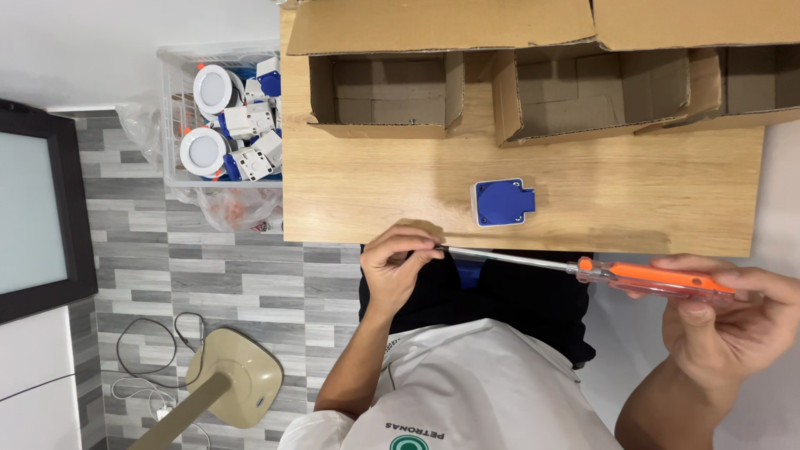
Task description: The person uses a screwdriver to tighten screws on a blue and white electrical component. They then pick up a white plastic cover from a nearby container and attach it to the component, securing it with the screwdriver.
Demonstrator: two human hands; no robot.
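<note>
My right hand [723, 317] grips the orange see-through handle of a long screwdriver [583, 268] held level in front of my lap. My left hand [393, 265] pinches the tip of its metal shaft between thumb and fingers; whether something small sits at the tip is hidden. A little beyond the shaft, a small square blue and white socket box [502, 202] lies near the front edge of the wooden table [650, 200]. Neither hand touches it.
Open cardboard boxes [387, 92] [600, 96] stand along the table's back. Left of the table a white plastic basket [171, 125] holds round white lamps and blue-white parts. A beige fan base [237, 379] and cables lie on the grey tiled floor. A dark-framed panel [37, 208] is at far left.
</note>
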